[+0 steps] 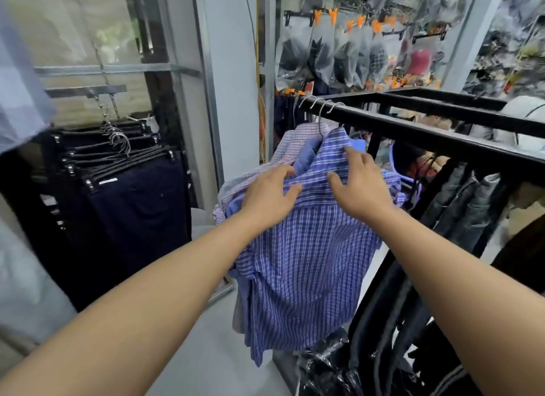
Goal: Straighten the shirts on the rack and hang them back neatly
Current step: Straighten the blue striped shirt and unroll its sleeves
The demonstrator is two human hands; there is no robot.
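Open-palmed, seemingly: left hand (267,196), right hand (361,186) on blue shirt (303,263)

Clothing shop, small and crowded; black metal rack (413,130) carrying checked shirts (309,248) on wire hangers (320,105); row of dark trousers (132,207) on clip hangers at left, all alike, packed close; jeans (469,204) hung in line under rack's right side; back wall covered with plastic-bagged goods (339,56) on hangers with orange clips; red cap (418,61) among them; crinkled black plastic wrapping (330,363) low beside rack.
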